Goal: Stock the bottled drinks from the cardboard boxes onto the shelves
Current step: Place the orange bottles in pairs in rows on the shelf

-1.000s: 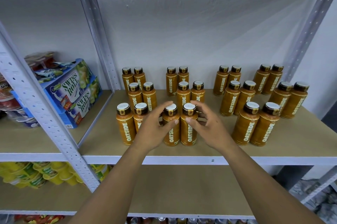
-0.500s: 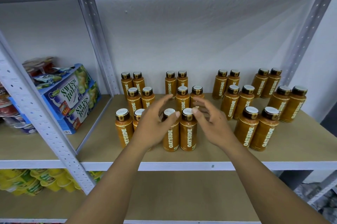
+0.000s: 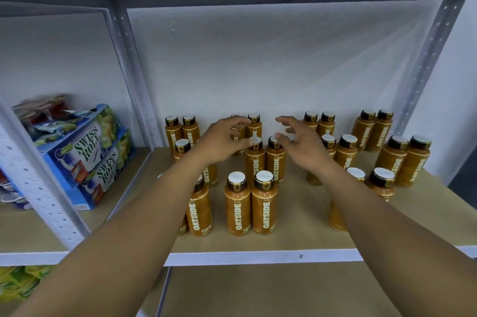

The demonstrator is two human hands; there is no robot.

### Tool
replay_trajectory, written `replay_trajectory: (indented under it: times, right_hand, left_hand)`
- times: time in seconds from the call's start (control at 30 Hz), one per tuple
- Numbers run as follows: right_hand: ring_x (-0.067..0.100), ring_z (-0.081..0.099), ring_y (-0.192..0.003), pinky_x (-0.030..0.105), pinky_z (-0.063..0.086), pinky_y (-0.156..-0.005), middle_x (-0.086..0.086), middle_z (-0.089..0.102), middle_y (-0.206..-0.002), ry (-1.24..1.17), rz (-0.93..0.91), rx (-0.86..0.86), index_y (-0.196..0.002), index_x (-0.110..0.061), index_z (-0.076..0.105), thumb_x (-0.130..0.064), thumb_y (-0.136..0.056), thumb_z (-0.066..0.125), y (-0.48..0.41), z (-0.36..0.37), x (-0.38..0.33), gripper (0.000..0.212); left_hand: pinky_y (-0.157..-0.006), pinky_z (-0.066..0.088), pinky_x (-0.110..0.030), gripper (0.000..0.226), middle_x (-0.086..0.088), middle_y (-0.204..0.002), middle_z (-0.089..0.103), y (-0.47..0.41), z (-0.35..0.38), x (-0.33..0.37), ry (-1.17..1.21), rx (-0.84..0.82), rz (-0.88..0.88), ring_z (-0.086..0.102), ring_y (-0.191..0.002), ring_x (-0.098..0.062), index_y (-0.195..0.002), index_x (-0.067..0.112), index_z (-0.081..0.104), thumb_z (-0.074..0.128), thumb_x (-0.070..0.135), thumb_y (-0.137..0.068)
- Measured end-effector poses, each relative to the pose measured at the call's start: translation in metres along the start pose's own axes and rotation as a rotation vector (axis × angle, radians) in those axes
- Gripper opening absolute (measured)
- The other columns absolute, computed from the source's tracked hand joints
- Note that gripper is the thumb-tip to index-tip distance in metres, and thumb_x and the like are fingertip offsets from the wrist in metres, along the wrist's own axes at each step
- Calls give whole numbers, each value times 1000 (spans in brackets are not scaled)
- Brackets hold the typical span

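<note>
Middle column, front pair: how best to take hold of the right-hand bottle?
Probably wrap the right-hand bottle round its narrower neck below the cap, coming from the front and right. It stands upright near the shelf edge with those sides free. Its left side sits against the neighbouring bottle, leaving no finger room low down.

- "OATSIDE" runs up the labels of the orange bottles (image 3: 237, 207) along the wooden shelf's (image 3: 296, 239) front edge.
- "SWISS ROLL" shows on two stacked blue boxes (image 3: 85, 151) in the left bay.
</note>
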State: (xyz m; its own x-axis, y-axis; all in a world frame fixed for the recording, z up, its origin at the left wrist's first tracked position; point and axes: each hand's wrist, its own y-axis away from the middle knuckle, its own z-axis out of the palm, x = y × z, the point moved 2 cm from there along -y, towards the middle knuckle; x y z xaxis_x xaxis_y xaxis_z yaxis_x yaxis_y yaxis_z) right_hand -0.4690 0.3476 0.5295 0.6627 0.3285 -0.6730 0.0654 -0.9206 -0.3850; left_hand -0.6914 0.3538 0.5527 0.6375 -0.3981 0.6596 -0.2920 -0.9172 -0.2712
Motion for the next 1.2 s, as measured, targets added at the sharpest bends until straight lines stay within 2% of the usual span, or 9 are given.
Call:
replay_trajectory:
  times: [0.13,0.23,0.3,0.37,0.43,0.6,0.73,1.03,1.2]
  right_hand:
    - [21,45,-140,36,44,-107,1,45,-154,30,24,-58,-149,-35,43,-32,-102,60,-14,6,12,50]
    - [25,42,-142,38,43,-110,3,42,-156,61,62,-123,-152,-33,40,-28,-101,62,-19,15,22,55]
    - [28,46,-140,36,44,-106,4,43,-157,60,90,-160,-152,-33,39,-28,-100,64,-20,21,27,58]
    - [28,51,-136,31,45,-98,3,47,-154,47,106,-176,-151,-31,41,-28,-99,65,-21,26,32,57]
    - [27,52,-134,28,43,-94,2,50,-152,11,114,-170,-149,-28,46,-27,-99,66,-22,29,37,54]
    - [24,54,-130,31,46,-96,0,59,-143,-102,123,-158,-143,-28,54,-27,-94,72,-23,28,46,53]
    - [22,55,-130,34,47,-103,-3,61,-141,-115,111,-159,-142,-29,56,-27,-93,73,-23,29,47,52]
    - [21,56,-130,29,47,-95,0,62,-139,-178,106,-167,-134,-29,54,-23,-92,75,-20,42,37,47]
    - [24,58,-127,33,50,-96,-2,62,-140,-188,109,-181,-133,-34,55,-30,-90,77,-20,52,32,48]
  left_hand:
    - [-93,46,-30,62,-1,-148,53,-27,12,-5,-23,-108,-32,56,-129,-21,-145,32,51,79,30,-89]
    - [-100,48,-33,67,-5,-150,52,-41,22,-10,-24,-185,-63,55,-132,-25,-148,30,49,80,24,-88]
    - [-105,48,-37,67,-7,-150,53,-46,28,-13,-45,-217,-65,54,-133,-26,-148,27,50,80,23,-88]
    - [-101,45,-33,61,-6,-147,55,-50,33,-16,-80,-235,-56,53,-133,-25,-144,23,52,79,23,-90]
    - [-95,42,-30,54,-4,-143,58,-52,37,-20,-80,-239,-52,54,-131,-23,-139,23,56,78,22,-90]
    - [-97,42,-32,50,-3,-141,59,-55,38,-27,-49,-234,-60,53,-131,-21,-134,25,58,80,21,-88]
    - [-96,42,-32,47,-3,-138,61,-56,36,-28,-58,-236,-57,53,-130,-20,-130,27,60,81,23,-87]
    - [-91,40,-31,46,2,-130,60,-48,21,-33,-114,-249,-75,53,-122,-16,-129,25,62,81,24,-87]
    - [-99,49,-41,46,-3,-137,60,-42,14,-42,-129,-222,-105,55,-128,-22,-126,33,62,83,28,-85]
